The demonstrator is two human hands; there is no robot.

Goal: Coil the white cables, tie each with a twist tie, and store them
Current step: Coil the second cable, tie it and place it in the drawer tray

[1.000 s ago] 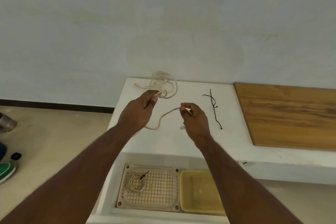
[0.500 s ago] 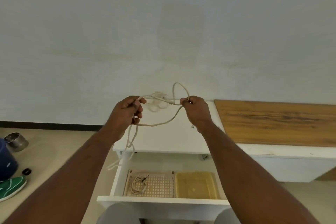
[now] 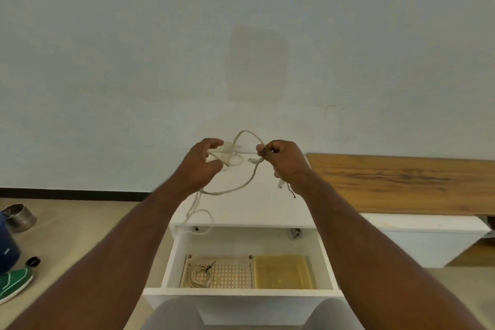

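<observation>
Both hands hold a white cable (image 3: 241,187) up above the white cabinet top (image 3: 249,209). My left hand (image 3: 202,166) has its fingers curled round a strand at the left. My right hand (image 3: 284,161) pinches a loop of the cable near its plug end. A slack length hangs down past the cabinet's front left edge. A black twist tie (image 3: 291,191) shows just below my right wrist, mostly hidden. A coiled, tied white cable (image 3: 201,273) lies in the perforated beige tray (image 3: 230,273) inside the open drawer (image 3: 241,292).
A yellow tray (image 3: 282,272) sits beside the beige one in the drawer. A wooden board (image 3: 401,182) lies on the low surface at right. On the floor at left are a metal bowl (image 3: 18,217), a blue object (image 3: 6,249) and a green shoe (image 3: 14,284).
Both hands lifted the cable off the cabinet top and came closer together; a loop now arches between them. The view tilted up, showing more wall and the whole drawer.
</observation>
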